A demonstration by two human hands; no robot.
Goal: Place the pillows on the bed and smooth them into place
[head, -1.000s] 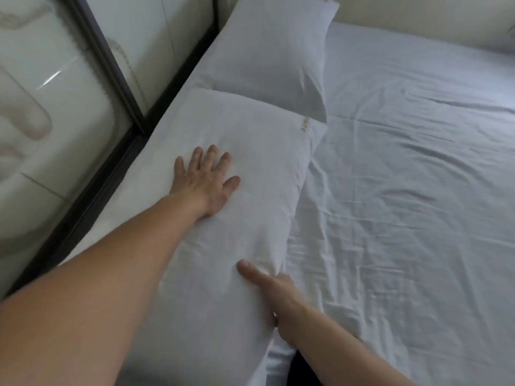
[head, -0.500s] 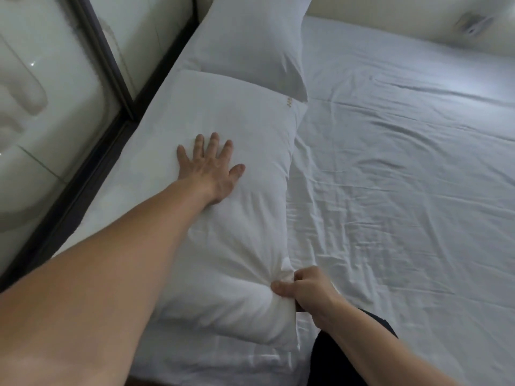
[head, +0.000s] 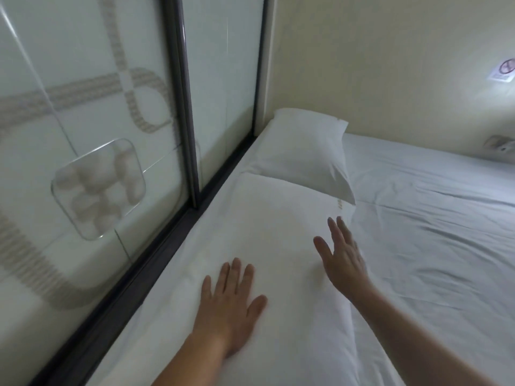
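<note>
Two white pillows lie end to end along the left side of the bed [head: 434, 246]. The near pillow [head: 267, 224] runs from the bottom of the view to the far pillow [head: 303, 151], which sits in the corner by the wall. My left hand [head: 231, 305] rests flat on the near pillow, fingers spread, holding nothing. My right hand [head: 342, 254] is open, fingers extended, at the near pillow's right edge; I cannot tell if it touches the fabric.
A frosted glass partition [head: 92, 151] with a dark frame [head: 184, 101] runs close along the bed's left side. A cream wall [head: 390, 65] stands behind the far pillow. A wall socket [head: 501, 144] sits at the right. The white sheet is wrinkled.
My right hand let go of the near pillow's corner, opened and moved up along its right edge. My left hand stayed flat on the pillow. The view tilted upward.
</note>
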